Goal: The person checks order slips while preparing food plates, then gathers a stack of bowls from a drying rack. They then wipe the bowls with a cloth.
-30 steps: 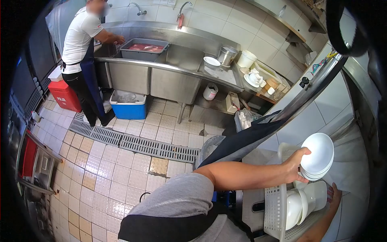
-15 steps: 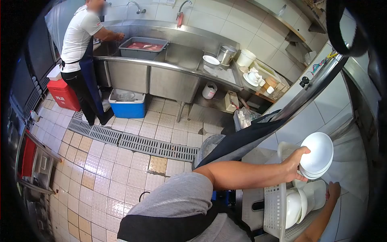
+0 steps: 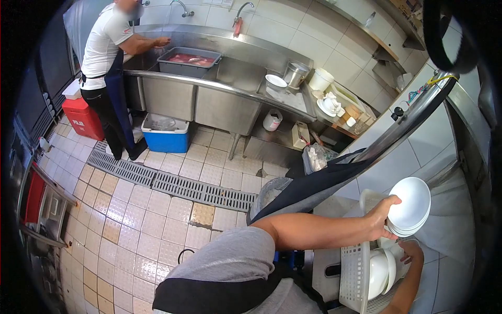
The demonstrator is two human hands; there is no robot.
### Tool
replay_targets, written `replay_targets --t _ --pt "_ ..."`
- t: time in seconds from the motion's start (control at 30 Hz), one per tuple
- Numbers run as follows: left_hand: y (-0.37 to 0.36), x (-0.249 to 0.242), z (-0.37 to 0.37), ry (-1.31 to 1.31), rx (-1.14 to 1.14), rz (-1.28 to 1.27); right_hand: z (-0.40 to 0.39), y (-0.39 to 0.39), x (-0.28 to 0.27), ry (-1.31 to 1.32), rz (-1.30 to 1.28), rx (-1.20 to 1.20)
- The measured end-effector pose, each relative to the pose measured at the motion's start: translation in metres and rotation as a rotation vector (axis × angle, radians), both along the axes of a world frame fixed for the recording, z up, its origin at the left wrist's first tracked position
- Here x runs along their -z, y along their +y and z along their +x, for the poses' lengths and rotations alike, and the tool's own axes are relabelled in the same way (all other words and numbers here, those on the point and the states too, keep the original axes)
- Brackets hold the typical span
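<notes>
far left, red cooler (image 3: 86, 118) reads "polar"; at right, white basket (image 3: 352, 280) with white dishes (image 3: 377, 275); above it your left hand (image 3: 384, 215) grips stacked white bowls (image 3: 410, 201); your right hand (image 3: 412, 254) reaches in, fingers bent, cannot tell if gripping

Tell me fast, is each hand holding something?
Left hand: closed on stacked white bowls.
Right hand: by dishes in the basket; can't tell if it's gripping one.

In one perforated basket (image 3: 349, 282), at least two white bowls (image 3: 377, 273) are counted; in one handheld stack (image 3: 410, 203), at least three small bowls (image 3: 407, 228). One red cooler (image 3: 83, 119), one blue cooler (image 3: 166, 142) and at least two faucets (image 3: 242, 11) are seen.
</notes>
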State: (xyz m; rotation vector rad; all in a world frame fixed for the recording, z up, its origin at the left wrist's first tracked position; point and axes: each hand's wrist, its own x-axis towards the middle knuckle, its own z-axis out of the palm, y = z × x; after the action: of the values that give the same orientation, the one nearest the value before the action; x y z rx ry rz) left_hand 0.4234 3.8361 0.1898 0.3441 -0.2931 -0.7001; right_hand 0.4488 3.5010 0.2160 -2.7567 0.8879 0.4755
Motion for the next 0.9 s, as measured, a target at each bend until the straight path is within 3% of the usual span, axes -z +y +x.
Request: replay_targets --t 0.1,0.3,0.47,0.53,0.57,0.6,0.63,0.67,0.7,0.77,0.83,0.9 --pt "0.000 0.001 0.000 0.006 0.004 0.002 0.003 -0.014 -0.001 0.101 -0.035 -0.083" --pt "-0.001 0.002 0.001 -0.007 0.010 -0.003 -0.002 -0.025 -0.006 0.017 -0.165 -0.156" --pt "-0.007 0.008 0.007 -0.028 0.026 -0.035 -0.004 -0.028 -0.001 0.030 -0.077 -0.122" --pt "-0.009 0.009 0.007 -0.006 -0.010 -0.057 0.002 -0.043 0.007 0.055 -0.163 -0.332" --pt "-0.005 0.006 0.001 0.031 -0.046 -0.064 0.003 -0.052 0.013 0.007 -0.130 -0.313" --pt "-0.004 0.004 0.001 0.059 -0.058 -0.060 0.015 -0.074 0.021 0.146 -0.294 -0.515" --pt "-0.002 0.006 0.003 0.012 -0.028 -0.106 -0.002 -0.031 0.004 0.033 -0.243 -0.422" --pt "-0.001 0.003 0.002 -0.022 -0.051 -0.089 0.014 -0.075 0.023 0.034 -0.337 -0.518" --pt "0.006 -0.005 -0.003 -0.008 -0.057 -0.038 0.019 -0.075 0.021 0.186 -0.599 -0.733" --pt "0.010 -0.010 -0.004 -0.046 -0.008 -0.048 -0.002 -0.040 0.008 -0.011 -0.512 -0.525" --pt "0.010 -0.008 -0.003 -0.063 0.001 -0.061 -0.001 -0.031 0.005 -0.018 -0.267 -0.289" --pt "0.012 -0.007 -0.003 -0.122 -0.042 -0.032 -0.005 -0.027 0.006 -0.052 -0.212 -0.343"
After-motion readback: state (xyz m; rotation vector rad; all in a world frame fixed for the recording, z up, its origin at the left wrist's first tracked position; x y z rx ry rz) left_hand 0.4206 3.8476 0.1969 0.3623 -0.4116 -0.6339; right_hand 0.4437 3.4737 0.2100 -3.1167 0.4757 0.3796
